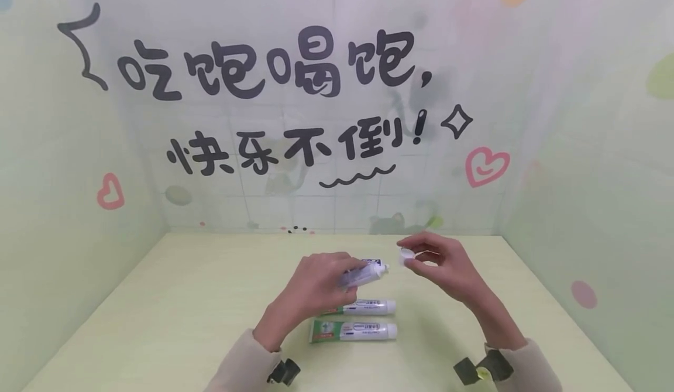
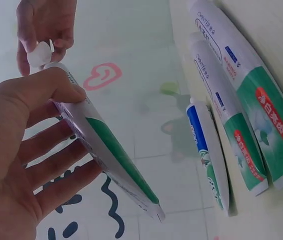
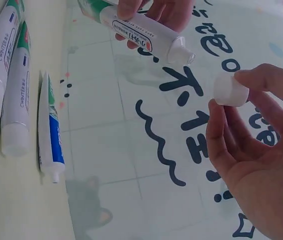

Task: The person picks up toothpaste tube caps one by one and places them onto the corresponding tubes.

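1. The left hand [image 1: 320, 281] pinches an uncapped toothpaste tube [image 3: 149, 36] between thumb and fingers, above the table [image 1: 158, 316].
2. The right hand [image 1: 447, 266] pinches a white cap [image 3: 230, 90], near the held tube's nozzle [image 3: 189, 57] but apart.
3. Two capped tubes [image 3: 16, 107] lie side by side, marked "CWINTER", their red labels [image 2: 276, 122] starting "净白".
4. Beyond them lies an uncapped blue-labelled tube [image 3: 53, 135], its lettering too blurred to read.
5. The wall [image 1: 295, 0] says "吃饱喝饱, 快乐不倒!"
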{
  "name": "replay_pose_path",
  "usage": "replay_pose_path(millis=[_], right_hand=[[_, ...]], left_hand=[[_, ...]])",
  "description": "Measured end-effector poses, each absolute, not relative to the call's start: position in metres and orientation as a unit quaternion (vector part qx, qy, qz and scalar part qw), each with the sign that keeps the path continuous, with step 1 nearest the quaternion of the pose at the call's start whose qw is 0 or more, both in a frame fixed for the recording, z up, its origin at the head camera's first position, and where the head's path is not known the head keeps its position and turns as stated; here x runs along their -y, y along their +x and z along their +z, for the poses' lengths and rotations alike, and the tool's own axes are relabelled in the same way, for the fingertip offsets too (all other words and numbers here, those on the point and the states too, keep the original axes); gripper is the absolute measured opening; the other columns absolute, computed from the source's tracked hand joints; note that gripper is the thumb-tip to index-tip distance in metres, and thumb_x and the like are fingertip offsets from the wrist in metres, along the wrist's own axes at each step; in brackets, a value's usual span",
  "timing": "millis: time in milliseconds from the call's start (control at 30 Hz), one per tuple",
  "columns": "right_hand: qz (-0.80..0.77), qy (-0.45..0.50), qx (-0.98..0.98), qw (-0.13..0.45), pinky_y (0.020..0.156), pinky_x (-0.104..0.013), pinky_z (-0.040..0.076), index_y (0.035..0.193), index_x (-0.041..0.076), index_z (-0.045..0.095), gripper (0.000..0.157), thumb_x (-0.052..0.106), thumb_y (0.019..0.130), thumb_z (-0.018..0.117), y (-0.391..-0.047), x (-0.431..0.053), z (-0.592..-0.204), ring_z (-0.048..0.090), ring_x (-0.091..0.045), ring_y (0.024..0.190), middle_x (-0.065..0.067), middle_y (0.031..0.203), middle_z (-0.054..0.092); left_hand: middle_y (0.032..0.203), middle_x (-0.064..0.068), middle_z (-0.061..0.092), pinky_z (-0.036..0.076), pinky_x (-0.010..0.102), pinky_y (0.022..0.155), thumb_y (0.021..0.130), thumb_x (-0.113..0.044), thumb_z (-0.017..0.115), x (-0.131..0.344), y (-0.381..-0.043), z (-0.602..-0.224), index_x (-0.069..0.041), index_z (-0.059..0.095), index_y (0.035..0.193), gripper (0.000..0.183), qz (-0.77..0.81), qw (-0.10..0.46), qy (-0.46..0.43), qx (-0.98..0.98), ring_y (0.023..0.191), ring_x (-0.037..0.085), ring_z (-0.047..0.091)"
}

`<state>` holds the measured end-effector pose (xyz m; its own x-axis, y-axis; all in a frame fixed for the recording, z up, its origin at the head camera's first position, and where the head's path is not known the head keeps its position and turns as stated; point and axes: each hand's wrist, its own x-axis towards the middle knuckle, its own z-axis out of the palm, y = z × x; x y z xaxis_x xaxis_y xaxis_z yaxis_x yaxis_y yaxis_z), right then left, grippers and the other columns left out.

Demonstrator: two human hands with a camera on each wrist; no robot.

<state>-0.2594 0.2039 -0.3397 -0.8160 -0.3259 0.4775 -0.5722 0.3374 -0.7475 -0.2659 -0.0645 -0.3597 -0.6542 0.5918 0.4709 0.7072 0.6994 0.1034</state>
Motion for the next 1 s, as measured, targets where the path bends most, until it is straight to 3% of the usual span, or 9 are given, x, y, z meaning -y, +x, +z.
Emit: replay_pose_path(millis=[167, 267, 600, 767, 1000], right_hand=[[0.578, 0.316, 0.747, 0.088, 0.082, -0.024, 0.055, 0.11, -0.005, 0.063, 0.02, 0.0, 0.091, 0.06, -0.258, -0.202, -0.341, 0.068, -0.012, 0.091, -0.004, 0.105, 0.068], [0.61, 0.335, 0.715, 0.062, 0.08, -0.025, 0.055, 0.109, -0.009, 0.06, 0.019, -0.002, 0.092, 0.054, -0.26, -0.2, -0.344, 0.066, -0.012, 0.088, -0.001, 0.101, 0.067], [0.637, 0.364, 0.68, 0.012, 0.08, -0.033, 0.057, 0.112, -0.012, 0.056, 0.024, -0.006, 0.089, 0.058, -0.256, -0.194, -0.347, 0.068, -0.015, 0.089, -0.005, 0.107, 0.065], [0.626, 0.385, 0.677, 0.027, 0.084, -0.032, 0.056, 0.112, -0.015, 0.055, 0.028, -0.009, 0.085, 0.062, -0.252, -0.189, -0.345, 0.067, -0.015, 0.096, -0.008, 0.11, 0.064], [0.569, 0.399, 0.714, 0.089, 0.081, -0.034, 0.056, 0.109, -0.007, 0.06, 0.029, -0.011, 0.08, 0.067, -0.253, -0.184, -0.348, 0.066, -0.015, 0.095, -0.017, 0.106, 0.063]], left_hand=[[0.091, -0.012, 0.068, 0.039, 0.017, 0.053, 0.076, -0.028, 0.072, 0.062, -0.255, -0.348, -0.028, 0.069, 0.114, 0.038, -0.123, 0.225, -0.374, 0.892, 0.064, 0.002, 0.052], [0.09, -0.012, 0.068, 0.038, 0.016, 0.052, 0.075, -0.029, 0.072, 0.061, -0.251, -0.344, -0.028, 0.069, 0.114, 0.039, -0.126, 0.232, -0.376, 0.888, 0.063, 0.001, 0.052], [0.092, -0.011, 0.068, 0.039, 0.015, 0.051, 0.077, -0.03, 0.071, 0.063, -0.243, -0.34, -0.027, 0.069, 0.115, 0.038, -0.105, 0.272, -0.389, 0.874, 0.063, 0.001, 0.054], [0.091, -0.011, 0.068, 0.038, 0.014, 0.05, 0.076, -0.03, 0.071, 0.063, -0.243, -0.34, -0.027, 0.069, 0.115, 0.039, -0.094, 0.279, -0.389, 0.873, 0.063, 0.001, 0.053], [0.09, -0.01, 0.068, 0.039, 0.016, 0.049, 0.074, -0.029, 0.072, 0.066, -0.242, -0.341, -0.027, 0.07, 0.114, 0.04, -0.081, 0.287, -0.382, 0.875, 0.065, 0.004, 0.055]])
